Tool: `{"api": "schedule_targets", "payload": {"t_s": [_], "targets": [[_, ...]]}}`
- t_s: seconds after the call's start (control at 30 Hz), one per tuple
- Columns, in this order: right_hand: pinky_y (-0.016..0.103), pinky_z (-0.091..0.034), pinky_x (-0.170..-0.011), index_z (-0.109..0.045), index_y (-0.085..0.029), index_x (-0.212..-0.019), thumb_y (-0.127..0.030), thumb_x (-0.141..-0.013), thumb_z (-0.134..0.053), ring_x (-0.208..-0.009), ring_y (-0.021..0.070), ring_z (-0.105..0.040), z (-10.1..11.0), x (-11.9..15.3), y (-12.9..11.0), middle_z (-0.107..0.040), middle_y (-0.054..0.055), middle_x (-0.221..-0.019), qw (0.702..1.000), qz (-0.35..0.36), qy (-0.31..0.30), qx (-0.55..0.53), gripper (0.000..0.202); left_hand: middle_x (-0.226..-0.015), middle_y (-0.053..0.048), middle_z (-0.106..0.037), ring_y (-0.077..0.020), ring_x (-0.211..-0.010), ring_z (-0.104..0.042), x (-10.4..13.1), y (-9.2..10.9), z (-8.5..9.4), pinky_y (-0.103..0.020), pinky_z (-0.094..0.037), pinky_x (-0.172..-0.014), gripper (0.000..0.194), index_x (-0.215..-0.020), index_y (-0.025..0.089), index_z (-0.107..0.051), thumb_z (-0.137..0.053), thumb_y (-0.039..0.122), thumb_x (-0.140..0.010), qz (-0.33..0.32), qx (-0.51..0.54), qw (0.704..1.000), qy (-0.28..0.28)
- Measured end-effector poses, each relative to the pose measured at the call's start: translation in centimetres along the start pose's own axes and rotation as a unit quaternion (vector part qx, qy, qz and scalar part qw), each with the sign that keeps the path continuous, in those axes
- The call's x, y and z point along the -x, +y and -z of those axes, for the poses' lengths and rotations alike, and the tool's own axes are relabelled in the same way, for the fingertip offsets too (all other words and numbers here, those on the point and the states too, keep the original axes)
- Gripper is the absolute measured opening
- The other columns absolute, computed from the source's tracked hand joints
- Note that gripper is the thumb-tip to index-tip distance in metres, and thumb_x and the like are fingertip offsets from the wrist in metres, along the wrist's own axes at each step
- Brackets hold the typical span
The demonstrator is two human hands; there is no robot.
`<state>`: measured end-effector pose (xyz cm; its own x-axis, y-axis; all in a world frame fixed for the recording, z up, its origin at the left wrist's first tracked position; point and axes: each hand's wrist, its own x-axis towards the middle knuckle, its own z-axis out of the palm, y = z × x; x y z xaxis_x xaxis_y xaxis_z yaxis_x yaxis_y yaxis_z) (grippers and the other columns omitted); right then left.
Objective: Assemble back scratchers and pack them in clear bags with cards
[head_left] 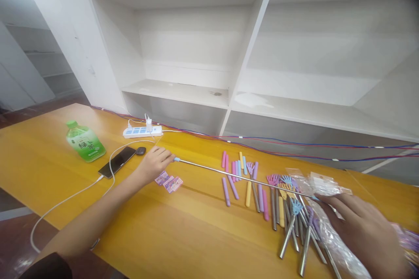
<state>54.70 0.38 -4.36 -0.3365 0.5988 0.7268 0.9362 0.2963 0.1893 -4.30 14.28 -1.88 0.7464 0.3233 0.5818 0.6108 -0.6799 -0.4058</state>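
Note:
A long telescopic back scratcher, its thin metal rod drawn out, stretches between my two hands above the table. My left hand is closed round its light blue end at the left. My right hand grips the other end, where a bit of light blue shows; the rest is hidden by my fingers. Below the rod lie several loose coloured handle sleeves in pink, purple, yellow and blue. Close to my right hand is a heap of short back scratchers with coloured claw heads and metal tubes. Clear plastic bags lie beside it.
Small purple printed cards lie by my left hand. Further left are a phone on a white cable, a small black object, a green-tea bottle and a power strip. White shelving and cables stand behind the table.

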Motion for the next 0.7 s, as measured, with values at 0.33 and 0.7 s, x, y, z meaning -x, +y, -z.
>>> {"api": "schedule_targets", "payload": {"t_s": [0.33, 0.7], "targets": [[0.034, -0.034, -0.07, -0.067, -0.019, -0.094, -0.014, -0.101, -0.054, -0.075, 0.0193, -0.05, -3.4, -7.5, -5.8, -0.058, 0.005, -0.08, 0.996, 0.083, -0.021, -0.008, 0.016, -0.087, -0.005, -0.066, -0.0183, -0.08, -0.052, -5.4, 3.8, -1.3, -0.037, -0.033, -0.072, 0.016, -0.105, 0.019, -0.061, -0.045, 0.019, -0.107, -0.001, 0.049, 0.999, -0.006], [0.034, -0.031, -0.071, -0.066, -0.017, -0.095, -0.012, -0.102, -0.049, -0.077, 0.0204, -0.042, -7.4, -12.8, -15.2, -0.055, 0.006, -0.081, 0.996, 0.075, 0.028, -0.026, 0.019, -0.077, -0.004, -0.065, -0.0188, -0.076, -0.05, -10.0, 8.4, -4.2, -0.037, -0.026, -0.069, 0.022, -0.093, 0.017, -0.061, -0.045, 0.02, -0.108, 0.032, 0.086, 0.996, -0.017]]}}
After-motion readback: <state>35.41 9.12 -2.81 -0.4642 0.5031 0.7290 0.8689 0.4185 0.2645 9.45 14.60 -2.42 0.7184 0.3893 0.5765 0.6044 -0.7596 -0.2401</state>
